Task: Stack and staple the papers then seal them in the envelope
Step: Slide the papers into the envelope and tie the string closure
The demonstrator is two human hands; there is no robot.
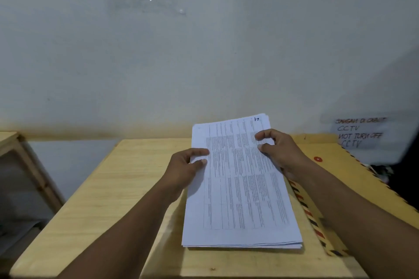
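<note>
A stack of white printed papers stands with its near edge on the wooden table and its far end tilted up. My left hand grips the stack's left edge, thumb on top. On the right edge, my right hand holds the stack with thumb and fingers curled over the top sheet. A brown envelope with a red-and-dark striped border and a red round clasp lies flat on the table, right of the papers and partly under my right forearm. No stapler is in view.
A grey wall rises directly behind the table. A handwritten paper notice is stuck on the wall at the right. A second wooden piece of furniture stands at the left, across a gap. Dark objects sit at the far right edge.
</note>
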